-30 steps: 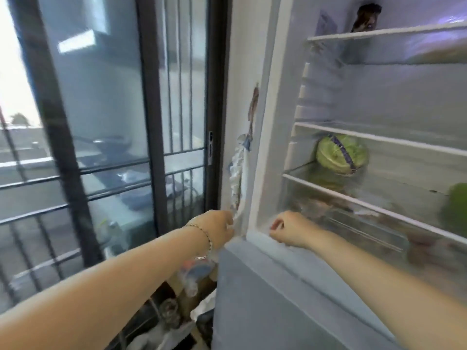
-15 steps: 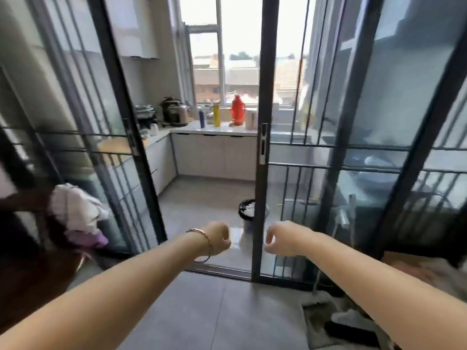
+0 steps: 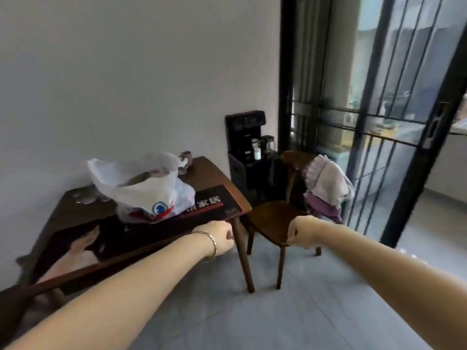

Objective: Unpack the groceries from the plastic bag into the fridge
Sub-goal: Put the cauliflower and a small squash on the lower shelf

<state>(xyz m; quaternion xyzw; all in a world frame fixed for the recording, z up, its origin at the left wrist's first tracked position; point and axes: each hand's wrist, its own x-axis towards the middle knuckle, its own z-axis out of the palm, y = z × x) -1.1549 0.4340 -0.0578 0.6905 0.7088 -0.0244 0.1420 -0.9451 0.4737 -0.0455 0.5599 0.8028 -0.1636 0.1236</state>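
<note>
Plastic bag: A white plastic bag (image 3: 141, 190) with a red and blue print is seen slumped on a dark wooden surface (image 3: 209, 173). Its mouth gapes upward, and the contents cannot be made out. It is partly set on a black mat (image 3: 202, 210) with a red band.

Hands: Both are stretched forward and clenched into fists, with nothing held. The left hand (image 3: 222, 238), with a thin bracelet (image 3: 211, 242) at the wrist, is seen near the surface's near corner, short of the bag. The right hand (image 3: 302, 234) is seen in front of a wooden chair (image 3: 275, 218).

Surroundings: A pale cloth (image 3: 326, 188) is draped over the chair back. A black drinks machine (image 3: 245, 147) is placed against the wall, and barred glass doors (image 3: 379, 122) are seen at the right. Another person's hand (image 3: 80, 248) is rested on the surface's left side.

Fridge: It is not shown in this view, so the bag is well apart from it.

Risk: The thin, open-topped bag could sag or tip if it is lifted by one side only, and groceries could be spilled onto the surface or floor. Items reached for blindly could be crushed. The chair and the surface's leg could be bumped on the approach.

Change: A second ago the open fridge was faced, with both fists at its lower edge. Half a second ago the glass doors and a kitchen beyond were faced. Now the view is turned to the bag. The fists are kept clenched and empty throughout.
</note>
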